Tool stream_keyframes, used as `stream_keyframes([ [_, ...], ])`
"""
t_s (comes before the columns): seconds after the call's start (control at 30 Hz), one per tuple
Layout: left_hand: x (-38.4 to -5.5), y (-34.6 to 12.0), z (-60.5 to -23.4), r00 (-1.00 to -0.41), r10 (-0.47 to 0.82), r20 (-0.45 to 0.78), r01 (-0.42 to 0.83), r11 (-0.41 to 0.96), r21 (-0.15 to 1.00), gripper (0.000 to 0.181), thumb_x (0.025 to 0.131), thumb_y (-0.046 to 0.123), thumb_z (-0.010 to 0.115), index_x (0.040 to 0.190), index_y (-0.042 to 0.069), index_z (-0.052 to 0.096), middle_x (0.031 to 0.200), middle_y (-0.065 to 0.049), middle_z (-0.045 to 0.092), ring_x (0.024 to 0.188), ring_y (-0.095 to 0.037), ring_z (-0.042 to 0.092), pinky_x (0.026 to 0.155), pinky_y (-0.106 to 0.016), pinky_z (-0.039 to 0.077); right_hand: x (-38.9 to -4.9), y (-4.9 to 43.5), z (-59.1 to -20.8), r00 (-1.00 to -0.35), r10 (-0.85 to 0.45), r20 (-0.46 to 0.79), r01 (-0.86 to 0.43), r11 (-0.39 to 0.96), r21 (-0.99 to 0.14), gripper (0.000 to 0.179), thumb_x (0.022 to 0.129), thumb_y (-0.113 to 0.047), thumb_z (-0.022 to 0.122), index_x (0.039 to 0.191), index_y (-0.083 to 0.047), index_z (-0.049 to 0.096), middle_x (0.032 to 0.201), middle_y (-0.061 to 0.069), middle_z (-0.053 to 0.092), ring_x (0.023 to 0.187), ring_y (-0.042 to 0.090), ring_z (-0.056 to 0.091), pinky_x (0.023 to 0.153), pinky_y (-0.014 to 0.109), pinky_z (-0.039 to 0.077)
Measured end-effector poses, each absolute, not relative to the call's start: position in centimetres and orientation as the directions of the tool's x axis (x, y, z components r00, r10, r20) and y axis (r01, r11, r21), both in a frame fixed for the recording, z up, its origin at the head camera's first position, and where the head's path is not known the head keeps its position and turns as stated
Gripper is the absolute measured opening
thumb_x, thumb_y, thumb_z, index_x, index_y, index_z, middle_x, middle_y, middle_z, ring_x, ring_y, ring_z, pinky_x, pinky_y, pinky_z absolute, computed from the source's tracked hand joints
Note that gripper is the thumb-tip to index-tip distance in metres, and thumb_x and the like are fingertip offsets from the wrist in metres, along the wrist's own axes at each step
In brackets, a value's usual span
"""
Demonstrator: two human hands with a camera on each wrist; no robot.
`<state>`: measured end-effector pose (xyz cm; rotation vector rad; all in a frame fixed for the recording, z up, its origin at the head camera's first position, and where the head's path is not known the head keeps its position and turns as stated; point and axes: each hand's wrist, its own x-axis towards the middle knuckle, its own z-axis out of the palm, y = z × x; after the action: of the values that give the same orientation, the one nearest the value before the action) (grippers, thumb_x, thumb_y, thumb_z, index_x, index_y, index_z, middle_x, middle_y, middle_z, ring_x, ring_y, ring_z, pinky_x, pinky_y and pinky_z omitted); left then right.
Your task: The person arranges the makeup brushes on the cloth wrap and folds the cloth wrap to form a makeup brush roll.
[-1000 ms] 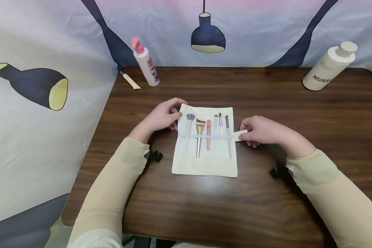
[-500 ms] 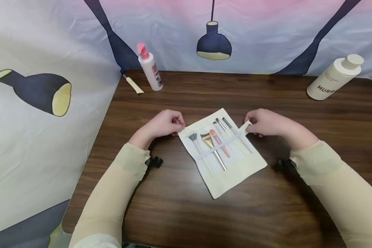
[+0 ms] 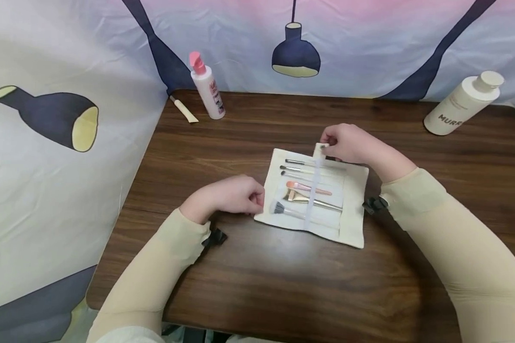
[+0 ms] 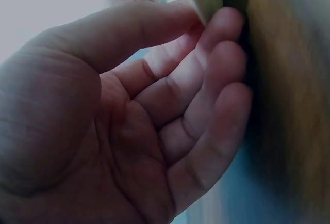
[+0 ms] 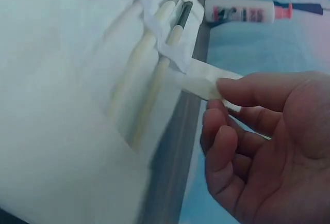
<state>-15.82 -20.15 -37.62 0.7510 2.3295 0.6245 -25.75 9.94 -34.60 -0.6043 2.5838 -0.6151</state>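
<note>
A cream cloth brush pouch (image 3: 353,205) lies open on the table, turned sideways. Under its white elastic band (image 3: 312,200) are several makeup brushes, among them a pink brush (image 3: 309,187), a gold flat brush (image 3: 317,202) and a grey-bristled fan-shaped brush (image 3: 280,208). My right hand (image 3: 347,143) pinches the strap tab (image 3: 319,151) at the pouch's far edge; the right wrist view shows thumb and fingers on this tab. At the near left corner my left hand (image 3: 240,194) pinches the cloth edge between thumb and fingertips, seen close in the left wrist view.
Toward the back left stand a white pump bottle (image 3: 209,93) with a pink top and a small cream-coloured tube-like item (image 3: 184,111) lying flat. A large white bottle (image 3: 461,105) stands at the back right. Behind the brown table (image 3: 257,295) hangs a printed cloth.
The pouch has turned counterclockwise about a quarter turn, so the brushes now lie sideways. My right hand moved with the tab to the far side; my left hand came nearer with the corner.
</note>
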Motion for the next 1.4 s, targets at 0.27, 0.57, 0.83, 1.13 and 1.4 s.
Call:
stream_keyframes([
  [0.27, -11.9, -19.3, -37.4, -0.648, 0.689, -0.324, 0.462, 0.694, 0.552, 0.009, 0.093, 0.016, 0.071, 0.085, 0.021, 0.07, 0.073, 0.013, 0.062, 0.068, -0.004, 0.055, 0.068, -0.024, 0.048, -21.8, 11.2, -32.8, -0.831, -0.544, -0.115, -0.425, 0.754, -0.5, 0.006, 0.098, -0.015, 0.065, 0.101, -0.012, 0.069, 0.088, 0.005, 0.068, 0.078, 0.02, 0.059, 0.07, 0.036, 0.047],
  [0.57, -8.9, -19.1, -36.7, -0.769, 0.592, -0.242, 0.5, 0.792, 0.351, 0.033, 0.085, 0.027, 0.078, 0.113, 0.018, 0.062, 0.111, 0.004, 0.056, 0.101, -0.016, 0.054, 0.083, -0.036, 0.053, -13.4, 17.6, -36.1, -0.712, -0.696, -0.089, -0.642, 0.697, -0.32, 0.048, 0.089, -0.028, 0.082, 0.128, -0.005, 0.065, 0.121, 0.011, 0.067, 0.111, 0.029, 0.064, 0.092, 0.053, 0.056],
  [0.83, -8.6, -17.7, -37.4, -0.791, 0.595, -0.141, 0.573, 0.802, 0.171, 0.022, 0.087, 0.023, 0.077, 0.104, 0.016, 0.064, 0.123, 0.0, 0.058, 0.108, -0.023, 0.055, 0.083, -0.041, 0.053, -9.8, 18.6, -39.2, -0.714, -0.699, -0.04, -0.684, 0.708, -0.177, 0.078, 0.081, -0.03, 0.087, 0.143, 0.001, 0.051, 0.144, 0.019, 0.052, 0.132, 0.037, 0.051, 0.096, 0.059, 0.051],
  [1.13, -10.0, -18.4, -37.3, -0.81, 0.586, -0.034, 0.558, 0.787, 0.265, 0.015, 0.099, 0.024, 0.069, 0.087, 0.022, 0.059, 0.08, 0.006, 0.059, 0.077, -0.017, 0.058, 0.068, -0.039, 0.051, -10.5, 18.9, -39.2, -0.716, -0.69, 0.103, -0.695, 0.692, -0.196, 0.041, 0.083, -0.006, 0.077, 0.122, 0.001, 0.068, 0.125, 0.015, 0.067, 0.115, 0.036, 0.063, 0.09, 0.056, 0.054],
  [1.4, -12.0, -18.8, -37.0, -0.862, 0.498, -0.097, 0.416, 0.803, 0.427, 0.017, 0.104, 0.026, 0.057, 0.088, 0.019, 0.055, 0.062, 0.006, 0.048, 0.057, -0.014, 0.046, 0.054, -0.031, 0.039, -12.7, 19.2, -38.7, -0.81, -0.577, 0.105, -0.566, 0.722, -0.398, 0.002, 0.096, -0.015, 0.073, 0.094, -0.016, 0.074, 0.085, -0.003, 0.068, 0.078, 0.016, 0.062, 0.071, 0.039, 0.053],
])
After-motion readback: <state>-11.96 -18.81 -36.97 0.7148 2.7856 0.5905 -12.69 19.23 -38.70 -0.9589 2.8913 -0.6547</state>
